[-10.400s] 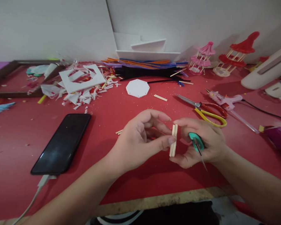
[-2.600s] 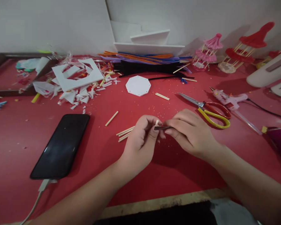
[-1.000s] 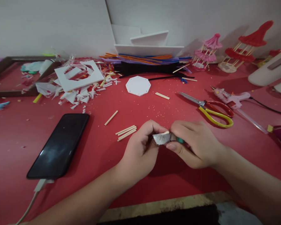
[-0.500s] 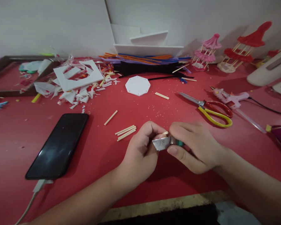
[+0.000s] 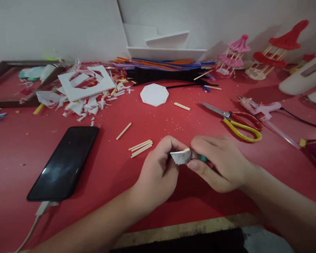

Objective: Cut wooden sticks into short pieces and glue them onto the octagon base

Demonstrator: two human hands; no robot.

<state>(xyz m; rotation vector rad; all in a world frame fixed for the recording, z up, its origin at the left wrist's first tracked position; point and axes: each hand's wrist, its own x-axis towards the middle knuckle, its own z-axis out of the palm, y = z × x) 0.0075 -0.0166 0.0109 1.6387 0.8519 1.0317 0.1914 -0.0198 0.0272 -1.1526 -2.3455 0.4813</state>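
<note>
- Left fingers [image 5: 173, 143] curl round a pale stick [image 5: 186, 149]; right fingers [image 5: 204, 143] grip a knife [image 5: 185, 157], blade [image 5: 179, 158] at the tip's six o'clock.
- Loose sticks [image 5: 142, 150] lie at nine o'clock on the worktop [image 5: 107, 168].
- Apparently trimming; the next stroke calls for steady pressure.

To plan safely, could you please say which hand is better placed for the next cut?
Probably the right hand: it holds the knife, close beside the stick that the left hand holds.

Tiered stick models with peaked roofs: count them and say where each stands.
2 clearly visible: the pink model near the wall, and the red model to its right. Another may be partly hidden behind the off-white cylinder.
</note>
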